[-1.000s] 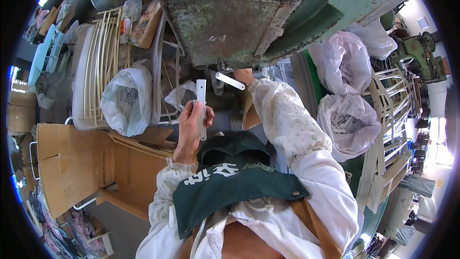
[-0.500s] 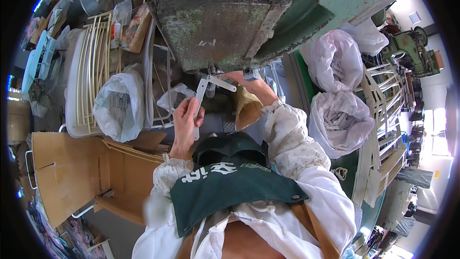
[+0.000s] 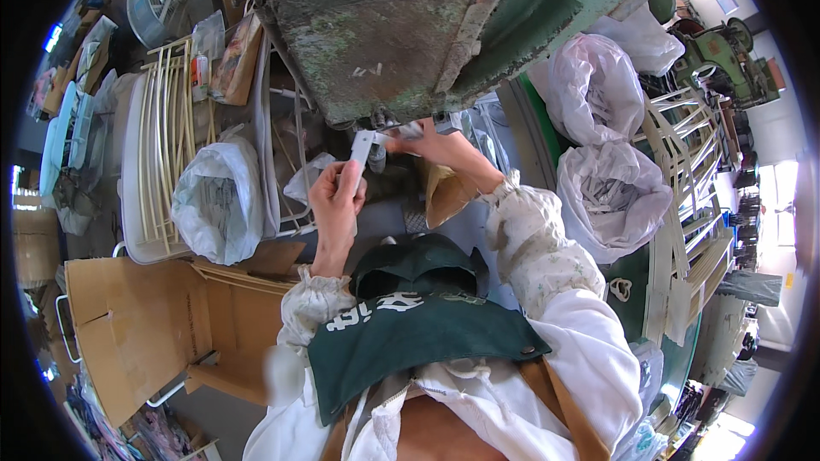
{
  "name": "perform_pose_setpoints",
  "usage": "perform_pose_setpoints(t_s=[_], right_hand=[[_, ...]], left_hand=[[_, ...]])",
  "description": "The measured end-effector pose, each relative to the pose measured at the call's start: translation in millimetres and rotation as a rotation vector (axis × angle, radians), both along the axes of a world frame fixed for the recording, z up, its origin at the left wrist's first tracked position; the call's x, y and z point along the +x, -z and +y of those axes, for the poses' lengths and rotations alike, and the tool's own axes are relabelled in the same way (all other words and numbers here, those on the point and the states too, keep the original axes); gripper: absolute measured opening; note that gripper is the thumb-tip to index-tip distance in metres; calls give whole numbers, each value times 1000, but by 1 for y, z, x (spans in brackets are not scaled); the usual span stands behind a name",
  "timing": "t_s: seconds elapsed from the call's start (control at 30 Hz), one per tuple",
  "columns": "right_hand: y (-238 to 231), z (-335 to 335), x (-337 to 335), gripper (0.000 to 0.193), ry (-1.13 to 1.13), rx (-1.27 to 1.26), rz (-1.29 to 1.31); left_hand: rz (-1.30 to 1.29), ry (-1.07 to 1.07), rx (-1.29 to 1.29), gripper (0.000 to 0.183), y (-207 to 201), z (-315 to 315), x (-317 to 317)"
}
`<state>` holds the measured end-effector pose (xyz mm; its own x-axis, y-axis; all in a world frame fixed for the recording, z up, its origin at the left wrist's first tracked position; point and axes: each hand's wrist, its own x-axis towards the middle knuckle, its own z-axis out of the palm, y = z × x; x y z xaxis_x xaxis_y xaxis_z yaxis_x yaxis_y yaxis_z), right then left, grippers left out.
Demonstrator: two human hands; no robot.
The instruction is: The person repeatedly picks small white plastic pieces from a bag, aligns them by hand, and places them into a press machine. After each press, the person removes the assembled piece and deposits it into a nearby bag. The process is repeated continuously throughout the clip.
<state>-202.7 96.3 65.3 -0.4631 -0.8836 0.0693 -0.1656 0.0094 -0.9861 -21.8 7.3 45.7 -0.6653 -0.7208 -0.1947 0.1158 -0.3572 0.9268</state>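
In the head view, the left hand [image 3: 336, 195] has its grip pinched around a flat white bar [image 3: 363, 145], its far end just by the near edge of the worn green machine head [image 3: 376, 43]. The right hand [image 3: 446, 152] reaches beside that end; whether its grip closes on anything, I cannot tell. A white sack [image 3: 636, 235] lies near the green tabletop's [image 3: 634, 316] left edge. Good handling, I judge, means keeping the bar steady and fingertips clear of the machine's underside.

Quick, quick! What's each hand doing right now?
Left hand: closed, holding a flat white strip.
Right hand: up by the lower edge of the machine; whether it grips anything can't be told.
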Motion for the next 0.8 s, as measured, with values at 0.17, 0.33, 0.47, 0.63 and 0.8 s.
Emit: perform_pose_setpoints(t_s=[0.17, 0.33, 0.47, 0.63, 0.8], right_hand=[[17, 16, 0, 27, -73, 328, 32], [15, 15, 11, 24, -59, 325, -43], [15, 18, 13, 22, -40, 292, -98], [12, 25, 22, 22, -54, 273, -152], [14, 27, 18, 23, -80, 283, -253]], left_hand=[[-21, 28, -103, 24, 9, -6, -23], [-59, 18, -19, 21, 26, -7, -20], [-59, 48, 105, 20, 18, -5, -15], [-56, 63, 42, 18, 25, -14, -5], [-80, 76, 58, 17, 19, -16, -5]])
